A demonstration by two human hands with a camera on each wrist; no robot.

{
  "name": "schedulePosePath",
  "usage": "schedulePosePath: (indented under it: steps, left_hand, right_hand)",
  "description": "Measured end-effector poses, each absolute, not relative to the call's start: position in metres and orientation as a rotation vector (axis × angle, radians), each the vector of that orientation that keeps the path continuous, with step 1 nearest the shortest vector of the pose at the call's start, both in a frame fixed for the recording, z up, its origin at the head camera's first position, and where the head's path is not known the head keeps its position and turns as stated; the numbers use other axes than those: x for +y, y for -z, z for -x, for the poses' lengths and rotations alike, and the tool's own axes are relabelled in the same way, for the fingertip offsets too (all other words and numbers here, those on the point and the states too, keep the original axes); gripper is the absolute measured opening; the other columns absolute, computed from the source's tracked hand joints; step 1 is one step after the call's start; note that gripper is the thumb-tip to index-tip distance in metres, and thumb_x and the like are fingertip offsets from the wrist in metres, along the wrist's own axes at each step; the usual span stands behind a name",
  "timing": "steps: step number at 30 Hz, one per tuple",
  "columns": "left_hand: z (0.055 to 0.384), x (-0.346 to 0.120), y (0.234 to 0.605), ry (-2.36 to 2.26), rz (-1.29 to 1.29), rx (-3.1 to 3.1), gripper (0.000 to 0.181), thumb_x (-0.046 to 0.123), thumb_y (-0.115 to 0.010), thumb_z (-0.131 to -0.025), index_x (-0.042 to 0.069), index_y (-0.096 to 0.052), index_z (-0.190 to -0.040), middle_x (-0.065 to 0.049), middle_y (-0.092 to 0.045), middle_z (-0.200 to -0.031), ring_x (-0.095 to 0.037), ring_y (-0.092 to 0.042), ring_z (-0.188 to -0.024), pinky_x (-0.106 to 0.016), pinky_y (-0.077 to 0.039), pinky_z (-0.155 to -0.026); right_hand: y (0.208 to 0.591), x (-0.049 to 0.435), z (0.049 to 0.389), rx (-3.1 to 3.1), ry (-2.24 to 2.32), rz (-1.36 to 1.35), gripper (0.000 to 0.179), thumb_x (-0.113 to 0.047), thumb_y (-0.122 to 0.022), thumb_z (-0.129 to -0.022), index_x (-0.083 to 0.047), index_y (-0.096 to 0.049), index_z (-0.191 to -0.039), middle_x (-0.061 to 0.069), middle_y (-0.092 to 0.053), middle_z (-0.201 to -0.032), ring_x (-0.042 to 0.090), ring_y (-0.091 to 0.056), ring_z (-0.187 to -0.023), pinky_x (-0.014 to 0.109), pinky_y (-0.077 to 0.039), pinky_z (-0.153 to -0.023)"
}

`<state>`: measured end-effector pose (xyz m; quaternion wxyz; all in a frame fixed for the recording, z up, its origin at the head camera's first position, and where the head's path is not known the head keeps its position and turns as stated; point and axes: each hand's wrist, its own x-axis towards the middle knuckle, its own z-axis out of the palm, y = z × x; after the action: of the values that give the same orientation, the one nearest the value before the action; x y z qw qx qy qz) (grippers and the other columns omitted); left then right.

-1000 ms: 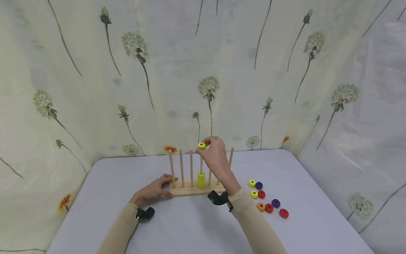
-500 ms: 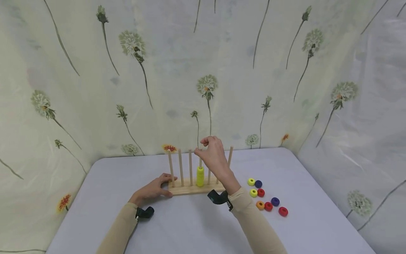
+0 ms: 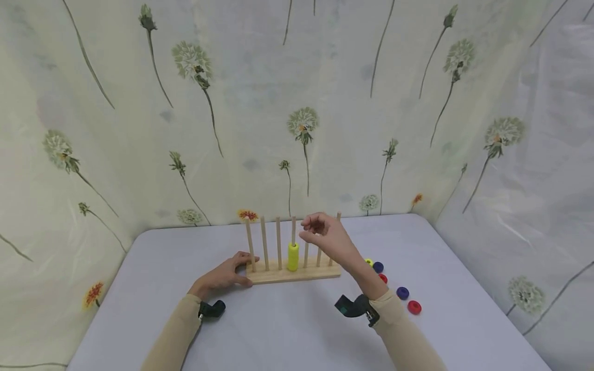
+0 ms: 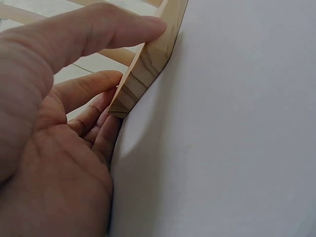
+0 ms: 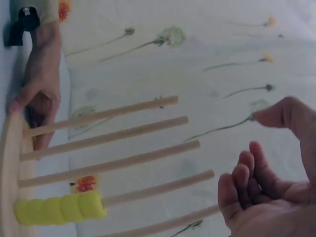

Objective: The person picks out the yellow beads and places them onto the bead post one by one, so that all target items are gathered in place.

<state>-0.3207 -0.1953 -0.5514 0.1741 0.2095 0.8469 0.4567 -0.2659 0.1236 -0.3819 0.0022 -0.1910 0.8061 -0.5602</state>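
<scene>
A wooden peg stand (image 3: 297, 275) lies lengthwise on the table, a row of several upright pegs rising from its base. My left hand (image 3: 223, 274) holds its left end; in the left wrist view the thumb (image 4: 143, 29) lies over the near edge and the other fingers reach behind. A stack of yellow ring beads (image 3: 293, 257) fills the lower part of a middle peg, and bare wood shows above it. Just right of that peg's top hovers my right hand (image 3: 331, 239), fingers loosely bent, nothing between them. The right wrist view shows thumb and fingertips (image 5: 254, 148) apart.
Loose beads lie on the table right of the stand: a yellow bead (image 3: 368, 262), blue beads (image 3: 402, 293) and red beads (image 3: 414, 307). My right forearm hides part of that group. A flower-printed cloth (image 3: 250, 103) hangs behind the table.
A yellow bead left my right hand at the peg's top and slid down onto the stack. The right hand then moved right and slightly down. My left hand stayed on the stand.
</scene>
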Motion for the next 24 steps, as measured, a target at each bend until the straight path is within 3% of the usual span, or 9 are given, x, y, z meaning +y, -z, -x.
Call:
schedulePosePath:
  steps: [11,19,24]
  left_hand:
    - [0.322,-0.197,0.552,-1.285,-0.597,2.401,0.07,0.031,-0.081,-0.076,0.021,-0.052,-0.139,-0.004,-0.041,-0.137,-0.027,-0.038,-0.13,-0.055,-0.025,-0.109]
    - [0.323,-0.196,0.554,-1.299,-0.599,2.387,0.069,0.027,-0.081,-0.076,0.02,-0.053,-0.139,-0.005,-0.041,-0.137,-0.026,-0.039,-0.127,-0.051,-0.027,-0.107]
    - [0.322,-0.195,0.554,-1.276,-0.615,2.409,0.069,0.028,-0.08,-0.076,0.021,-0.052,-0.139,-0.006,-0.041,-0.137,-0.026,-0.039,-0.125,-0.05,-0.028,-0.105]
  right_hand:
    - [0.45,0.206,0.234,2.231,1.709,0.531,0.036,-0.023,-0.068,-0.09,-0.002,-0.054,-0.116,0.009,-0.055,-0.11,0.016,-0.057,-0.095,0.021,-0.051,-0.08]
    - [0.49,0.257,0.209,2.31,1.608,0.327,0.047,-0.023,-0.069,-0.089,0.007,-0.05,-0.121,0.022,-0.052,-0.118,0.011,-0.056,-0.098,0.02,-0.05,-0.081]
    - [0.507,0.277,0.197,2.376,1.52,0.204,0.041,-0.021,-0.068,-0.089,0.003,-0.053,-0.118,0.017,-0.058,-0.115,0.016,-0.057,-0.098,0.022,-0.05,-0.079]
